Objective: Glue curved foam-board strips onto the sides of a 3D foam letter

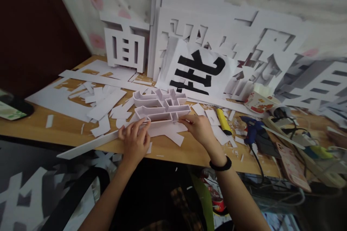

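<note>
A white foam-board character [162, 105] with raised walls lies on the table, its open side up. My left hand [135, 139] is at its near left edge, fingers closed against the wall. A long white strip [89, 146] runs out to the left from under that hand, past the table's front edge. My right hand [199, 128] pinches at the near right corner of the character; its fingertips cover what lies between them. A flat piece of white board [173, 135] lies under the character, toward me.
White offcuts [100, 97] lie to the left. At right are a yellow cutter [224, 121], a blue glue gun [251, 128], a paper cup [261, 101], a power strip [320, 169] and a phone [292, 164]. Cut-out characters [126, 48] and a printed sheet [200, 68] lean behind.
</note>
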`<state>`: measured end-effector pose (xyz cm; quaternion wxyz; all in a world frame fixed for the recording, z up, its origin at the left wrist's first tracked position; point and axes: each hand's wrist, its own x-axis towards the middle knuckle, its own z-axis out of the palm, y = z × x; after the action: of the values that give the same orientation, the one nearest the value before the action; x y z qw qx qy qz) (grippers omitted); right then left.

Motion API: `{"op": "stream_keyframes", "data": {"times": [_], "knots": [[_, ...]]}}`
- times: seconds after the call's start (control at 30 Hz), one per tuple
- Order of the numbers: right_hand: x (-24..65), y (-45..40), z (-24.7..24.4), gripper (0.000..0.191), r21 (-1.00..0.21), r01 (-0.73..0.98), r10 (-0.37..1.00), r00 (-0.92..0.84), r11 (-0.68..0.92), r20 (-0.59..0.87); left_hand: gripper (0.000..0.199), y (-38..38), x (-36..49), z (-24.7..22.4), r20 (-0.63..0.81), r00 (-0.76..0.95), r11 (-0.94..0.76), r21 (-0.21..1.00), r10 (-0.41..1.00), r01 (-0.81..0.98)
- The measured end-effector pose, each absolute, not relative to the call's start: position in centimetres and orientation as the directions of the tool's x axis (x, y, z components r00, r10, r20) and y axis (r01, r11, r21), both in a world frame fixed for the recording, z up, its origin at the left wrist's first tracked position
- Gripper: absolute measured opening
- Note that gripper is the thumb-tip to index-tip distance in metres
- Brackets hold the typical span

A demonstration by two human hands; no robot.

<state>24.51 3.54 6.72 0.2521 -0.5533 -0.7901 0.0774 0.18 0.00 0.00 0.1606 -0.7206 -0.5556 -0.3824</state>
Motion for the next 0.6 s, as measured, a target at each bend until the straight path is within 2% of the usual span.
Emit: {"op": "stream_keyframes", "data": {"times": [0.17, 0.3, 0.4, 0.5, 0.6], "knots": [[24.7, 3.6, 6.5, 0.010, -0.415, 0.820, 0.901, -0.256, 0.395, 0.351, 0.033, 0.0, 0.1, -0.2, 0.727, 0.090, -0.333, 0.197, 0.681, 0.922], [24.3, 3.6, 5.9, 0.011, -0.551, 0.737, 0.905, -0.200, 0.391, 0.375, 0.034, 0.0, 0.1, -0.2, 0.728, 0.090, -0.332, 0.196, 0.680, 0.923], [23.8, 3.9, 6.1, 0.011, -0.642, 0.670, 0.881, -0.037, 0.372, 0.471, 0.033, 0.0, 0.1, -0.1, 0.733, 0.094, -0.331, 0.186, 0.674, 0.925], [24.8, 4.3, 7.3, 0.009, -0.625, 0.691, 0.759, 0.171, 0.363, 0.629, 0.033, 0.0, 0.2, 0.0, 0.730, 0.098, -0.335, 0.187, 0.677, 0.923], [28.8, 3.9, 9.8, 0.008, -0.535, 0.784, 0.571, 0.294, 0.315, 0.767, 0.033, 0.0, 0.2, 0.0, 0.726, 0.098, -0.338, 0.192, 0.681, 0.921]]}}
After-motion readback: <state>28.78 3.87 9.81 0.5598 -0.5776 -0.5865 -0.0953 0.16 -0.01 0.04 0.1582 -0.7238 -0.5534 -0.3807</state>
